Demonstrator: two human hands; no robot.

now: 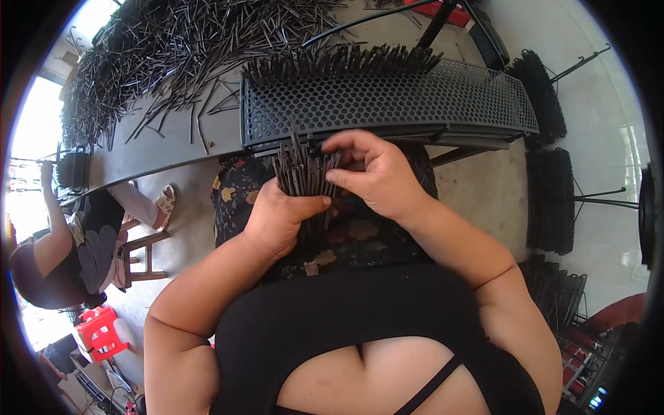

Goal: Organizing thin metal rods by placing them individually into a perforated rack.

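Bundle of thin dark sticks point(296, 178) sits over the lap, in front of the near edge of the perforated metal rack point(387, 100). Left hand point(275, 218) wraps the bundle, thumb laid across its near face; the other fingers are mostly behind the sticks. Right hand point(379, 173) is at the bundle's right side, thumb tip against the outer sticks, index bent above with a gap to the thumb; can't tell if the hidden fingers pinch a stick.

Step looks like sorting or evening out the handful. To do it well: keep the left grip snug but not crushing, so single sticks can slide while the rest stay put. Work the right edge with right thumb and fingertips, one or two sticks at a time. Tops look uneven, a few stick up, so level those first. Hold the bundle upright and clear of the rack edge so tips don't snag.

More sticks stand in a row point(339, 63) along the rack's far side; loose pile point(194, 41) covers much of the table point(162, 138). Dark floral cloth point(233, 192) lies under the hands.
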